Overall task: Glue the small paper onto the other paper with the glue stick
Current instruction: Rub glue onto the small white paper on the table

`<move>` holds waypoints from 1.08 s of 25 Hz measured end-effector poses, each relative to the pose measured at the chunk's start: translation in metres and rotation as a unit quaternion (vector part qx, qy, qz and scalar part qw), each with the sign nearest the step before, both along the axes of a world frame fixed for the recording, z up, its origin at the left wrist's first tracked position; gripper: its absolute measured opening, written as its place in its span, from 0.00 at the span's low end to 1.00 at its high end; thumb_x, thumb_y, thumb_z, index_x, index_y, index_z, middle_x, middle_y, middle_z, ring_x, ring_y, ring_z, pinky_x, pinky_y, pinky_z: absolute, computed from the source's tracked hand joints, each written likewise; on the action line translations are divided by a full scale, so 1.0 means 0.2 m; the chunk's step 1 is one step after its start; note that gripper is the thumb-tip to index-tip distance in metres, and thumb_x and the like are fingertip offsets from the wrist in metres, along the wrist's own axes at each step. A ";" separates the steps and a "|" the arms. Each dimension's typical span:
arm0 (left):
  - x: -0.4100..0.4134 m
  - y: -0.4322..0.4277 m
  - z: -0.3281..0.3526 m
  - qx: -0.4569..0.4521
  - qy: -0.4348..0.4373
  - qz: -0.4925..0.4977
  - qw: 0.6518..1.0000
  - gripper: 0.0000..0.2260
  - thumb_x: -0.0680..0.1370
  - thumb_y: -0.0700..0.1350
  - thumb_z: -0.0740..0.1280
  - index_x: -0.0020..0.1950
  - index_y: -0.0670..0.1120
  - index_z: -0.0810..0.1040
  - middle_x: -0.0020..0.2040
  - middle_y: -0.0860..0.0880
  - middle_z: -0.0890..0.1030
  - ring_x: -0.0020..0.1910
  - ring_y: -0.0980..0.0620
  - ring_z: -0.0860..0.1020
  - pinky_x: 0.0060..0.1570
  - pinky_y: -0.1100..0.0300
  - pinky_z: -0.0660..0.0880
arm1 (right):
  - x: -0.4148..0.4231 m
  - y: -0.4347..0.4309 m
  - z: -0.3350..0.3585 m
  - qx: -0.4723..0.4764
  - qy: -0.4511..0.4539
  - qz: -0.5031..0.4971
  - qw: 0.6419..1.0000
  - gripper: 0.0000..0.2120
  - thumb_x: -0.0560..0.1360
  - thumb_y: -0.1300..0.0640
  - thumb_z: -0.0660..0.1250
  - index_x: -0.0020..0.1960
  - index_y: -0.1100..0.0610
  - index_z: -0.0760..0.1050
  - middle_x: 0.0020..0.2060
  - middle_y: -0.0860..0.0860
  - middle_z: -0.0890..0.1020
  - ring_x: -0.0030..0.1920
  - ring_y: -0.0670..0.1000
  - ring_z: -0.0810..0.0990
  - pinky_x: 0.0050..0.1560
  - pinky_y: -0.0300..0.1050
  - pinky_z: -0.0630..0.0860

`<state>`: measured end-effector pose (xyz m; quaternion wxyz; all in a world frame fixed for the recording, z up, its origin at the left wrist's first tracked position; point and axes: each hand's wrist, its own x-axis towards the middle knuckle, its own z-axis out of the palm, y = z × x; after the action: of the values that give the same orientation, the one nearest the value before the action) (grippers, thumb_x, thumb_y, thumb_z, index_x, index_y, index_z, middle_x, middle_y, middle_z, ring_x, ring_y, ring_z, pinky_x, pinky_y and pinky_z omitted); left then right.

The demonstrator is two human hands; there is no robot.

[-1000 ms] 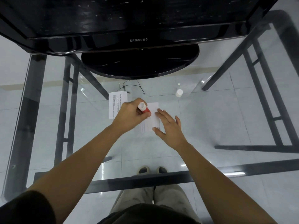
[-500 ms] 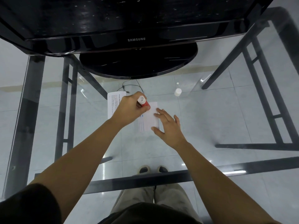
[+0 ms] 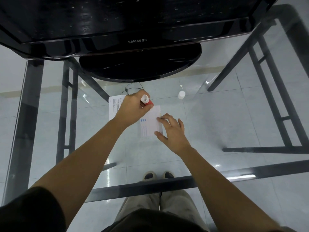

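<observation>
The glue stick [image 3: 146,102] is clamped in the closed left grip [image 3: 132,107], tilted over the top edge of the small paper [image 3: 150,122]. The paper is pinned flat on the glass counter [image 3: 217,124] by the spread, empty right grip [image 3: 173,129]. It is thin and likely slides (best pressed, not pinched). The other paper [image 3: 114,106] lies just left; the cap [image 3: 181,94] stands apart.

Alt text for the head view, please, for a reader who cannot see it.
Over a clear glass table, the left hand presses a red-and-white glue stick onto a small white paper, which the right hand pins flat. A second printed white sheet lies beside it, a small white cap farther right, and a black Samsung monitor stands behind.
</observation>
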<state>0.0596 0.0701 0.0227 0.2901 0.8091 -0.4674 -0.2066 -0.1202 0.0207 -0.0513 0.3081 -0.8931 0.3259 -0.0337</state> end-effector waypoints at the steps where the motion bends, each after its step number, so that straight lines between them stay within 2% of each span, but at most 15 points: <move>1: -0.01 0.00 0.00 0.008 0.005 -0.024 1.000 0.10 0.71 0.47 0.72 0.48 0.49 0.74 0.39 0.50 0.81 0.35 0.55 0.78 0.32 0.74 0.68 | 0.00 0.00 0.00 -0.001 0.002 0.001 1.000 0.24 0.76 0.46 0.62 0.69 0.52 0.64 0.69 0.51 0.66 0.71 0.50 0.61 0.72 0.54 0.45; 3: -0.03 0.00 0.00 0.022 0.007 -0.059 0.998 0.10 0.71 0.48 0.72 0.48 0.49 0.74 0.40 0.49 0.82 0.36 0.56 0.78 0.32 0.74 0.68 | 0.00 0.00 0.00 -0.002 0.004 0.003 1.000 0.24 0.76 0.46 0.62 0.69 0.52 0.64 0.69 0.51 0.67 0.71 0.50 0.61 0.72 0.54 0.46; 7: -0.01 -0.03 0.02 -0.003 -0.004 -0.007 1.000 0.10 0.72 0.46 0.71 0.50 0.47 0.74 0.41 0.49 0.81 0.37 0.53 0.78 0.34 0.73 0.68 | 0.00 0.00 0.00 0.004 0.000 -0.003 1.000 0.24 0.75 0.46 0.63 0.68 0.52 0.64 0.69 0.51 0.66 0.70 0.51 0.62 0.72 0.54 0.46; 11: -0.04 -0.05 0.02 0.025 -0.011 -0.076 0.997 0.10 0.72 0.46 0.71 0.49 0.46 0.75 0.40 0.49 0.81 0.38 0.51 0.78 0.34 0.73 0.66 | 0.00 0.00 0.00 0.004 -0.003 -0.002 1.000 0.23 0.75 0.46 0.63 0.68 0.52 0.64 0.68 0.51 0.67 0.69 0.51 0.63 0.72 0.54 0.47; 14: -0.03 -0.06 0.02 0.002 -0.010 -0.024 1.000 0.10 0.73 0.45 0.71 0.51 0.45 0.75 0.41 0.48 0.80 0.38 0.51 0.78 0.35 0.68 0.68 | 0.00 0.00 0.01 0.007 -0.002 -0.003 1.000 0.24 0.75 0.46 0.63 0.68 0.52 0.64 0.68 0.51 0.66 0.69 0.51 0.63 0.72 0.54 0.46; 18: -0.05 -0.06 0.01 0.002 -0.022 -0.065 0.998 0.10 0.73 0.46 0.71 0.51 0.45 0.75 0.42 0.47 0.81 0.38 0.51 0.78 0.34 0.71 0.68 | 0.00 0.00 0.01 0.014 -0.006 -0.004 1.000 0.24 0.75 0.46 0.63 0.68 0.52 0.65 0.68 0.52 0.67 0.69 0.51 0.63 0.72 0.54 0.47; 20: -0.04 -0.07 0.01 -0.015 -0.036 -0.022 0.999 0.09 0.74 0.44 0.69 0.51 0.43 0.75 0.41 0.44 0.81 0.38 0.48 0.78 0.33 0.67 0.67 | 0.00 0.00 0.02 0.013 -0.006 -0.003 1.000 0.24 0.75 0.46 0.63 0.68 0.52 0.65 0.68 0.51 0.67 0.69 0.51 0.63 0.72 0.54 0.47; 22: -0.03 -0.07 0.02 -0.039 -0.034 0.022 0.998 0.09 0.74 0.44 0.69 0.51 0.43 0.75 0.40 0.44 0.81 0.37 0.50 0.77 0.32 0.70 0.67 | 0.00 0.00 0.02 0.008 -0.014 -0.006 1.000 0.23 0.75 0.47 0.64 0.67 0.52 0.66 0.67 0.51 0.68 0.68 0.51 0.64 0.72 0.54 0.49; 24: -0.02 -0.03 0.03 -0.037 -0.027 0.004 0.999 0.09 0.72 0.44 0.71 0.50 0.45 0.75 0.40 0.47 0.81 0.36 0.53 0.77 0.32 0.75 0.67 | 0.00 0.00 0.03 0.016 -0.029 -0.016 0.999 0.22 0.74 0.48 0.66 0.65 0.53 0.68 0.65 0.51 0.70 0.67 0.50 0.66 0.71 0.55 0.52; 27: -0.05 0.06 0.04 -0.013 0.007 -0.020 1.000 0.10 0.71 0.45 0.72 0.49 0.47 0.75 0.40 0.49 0.82 0.35 0.55 0.78 0.34 0.74 0.70 | 0.00 0.00 0.03 0.044 -0.061 -0.041 0.996 0.18 0.72 0.49 0.69 0.58 0.53 0.70 0.61 0.49 0.73 0.65 0.48 0.68 0.69 0.52 0.54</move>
<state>0.0492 0.0815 0.0298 0.2995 0.7941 -0.4844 -0.2122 -0.1196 0.0210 -0.0456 0.3645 -0.8609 0.3443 -0.0865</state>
